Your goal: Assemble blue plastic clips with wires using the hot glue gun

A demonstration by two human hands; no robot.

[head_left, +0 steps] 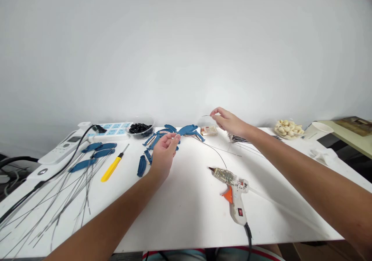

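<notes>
- left hand (163, 152): fingers nearly shut, thumb and forefinger pinching one end of a blue leaf-like piece (185, 129); no gap seen at the tips
- right hand (228, 122): raised, thumb and forefinger pinched together on a thin dark wire (206, 115), whose visible bit runs leftward
- blue leaf-like piece: out past the left fingertips, over the far middle of the white table (180, 222); long axis goes off to the right and slightly away from the person, so it points toward the right hand's side
- left hand is the nearer one (touching it); right hand sits well apart, to the right of the piece's free end
- can't tell if the wire joins the blue piece, too fine to follow
- heap of blue pieces (141, 166) just beyond and left of the left hand; more wired blue pieces (83, 165) farther left, stems toward the person
- yellow-handled tool (111, 170) between those two groups
- glue gun (226, 176) lying on its side, nearer the person than the right hand, nozzle pointing left; neither hand on it
- tub of black bits (140, 128) behind the heap, small packet (208, 130) below the right fingertips
</notes>
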